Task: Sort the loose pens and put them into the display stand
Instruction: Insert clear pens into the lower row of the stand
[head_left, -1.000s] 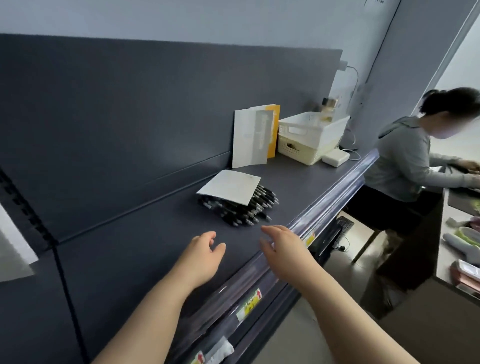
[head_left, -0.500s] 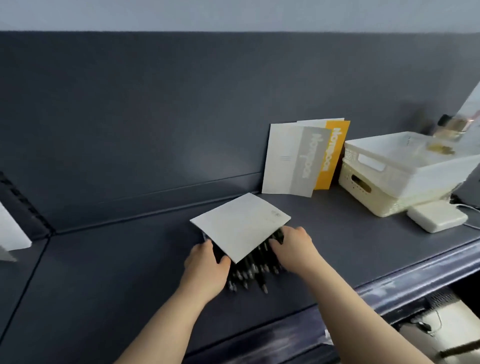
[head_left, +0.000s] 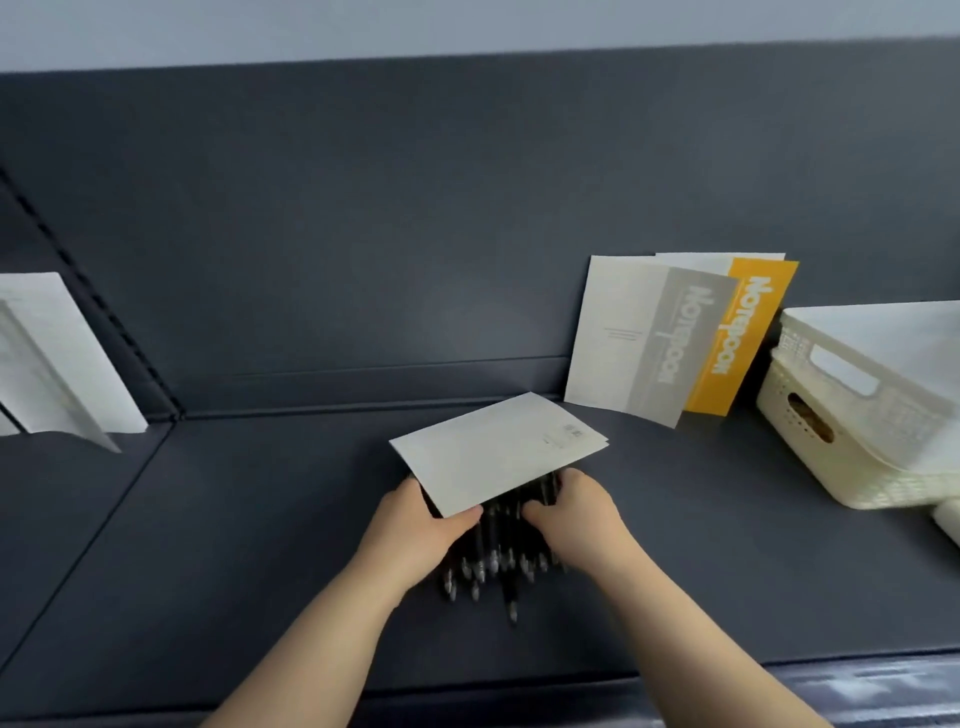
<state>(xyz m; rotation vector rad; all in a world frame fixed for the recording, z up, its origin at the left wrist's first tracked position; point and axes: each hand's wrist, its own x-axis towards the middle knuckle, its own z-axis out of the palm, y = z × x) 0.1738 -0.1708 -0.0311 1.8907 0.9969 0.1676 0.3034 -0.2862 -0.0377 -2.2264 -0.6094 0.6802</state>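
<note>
**Ann:** So, where are the pens (head_left: 493, 561) lying?

**Ben:** They are lying in a black heap on the dark shelf (head_left: 260, 519), close to the person. A white card (head_left: 498, 452) is lying on top of them and hiding the far part of the heap.

**Ann:** What is the left hand (head_left: 415, 535) doing?

**Ben:** It is hugging the left side of the heap. Its grip is curling round the pens, and the thumb is touching the near edge of the card.

**Ann:** And the right hand (head_left: 576, 512)?

**Ben:** It is curling round the right side of the heap, just under the card. Its grip is holding pens too. I cannot tell how many.

**Ann:** What else is sitting on the shelf?

**Ben:** Two notebooks (head_left: 649, 343), one grey and one yellow, are leaning on the back wall to the right. A white basket (head_left: 857, 415) is sitting further right, well apart from the heap.
</note>
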